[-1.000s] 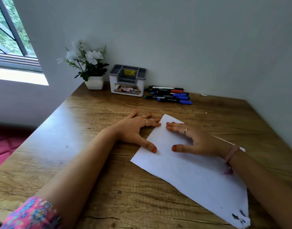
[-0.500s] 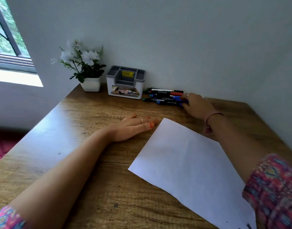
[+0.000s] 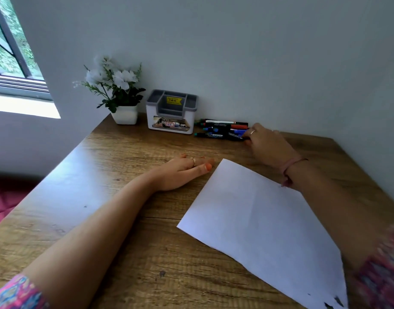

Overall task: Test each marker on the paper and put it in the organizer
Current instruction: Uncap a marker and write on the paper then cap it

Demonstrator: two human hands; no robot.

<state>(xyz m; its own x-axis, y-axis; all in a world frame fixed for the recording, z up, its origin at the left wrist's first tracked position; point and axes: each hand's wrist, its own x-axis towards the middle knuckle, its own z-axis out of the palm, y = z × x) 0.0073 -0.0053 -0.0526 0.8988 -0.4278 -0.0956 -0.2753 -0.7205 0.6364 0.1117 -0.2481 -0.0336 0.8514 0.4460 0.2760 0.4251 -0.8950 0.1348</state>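
Several markers [image 3: 221,129] with black bodies and red, blue and green caps lie in a row against the far wall, right of the white and grey organizer [image 3: 152,118]. My right hand [image 3: 266,144] is at their right ends, its fingers and thumb curled round the cap end of the nearest marker. A white sheet of paper [image 3: 258,221] lies skewed on the wooden table [image 3: 102,197], with dark marks at its near corner. My left hand [image 3: 182,170] rests flat on the table, fingers straight, just left of the paper's far corner.
A white pot of white flowers [image 3: 124,114] stands left of the organizer in the back corner. A window [image 3: 11,52] is at the far left. Walls close the table's back and right sides.
My right hand left the paper and reached back to the markers, where it now closes on the nearest one. My left hand slid off the paper onto the table.
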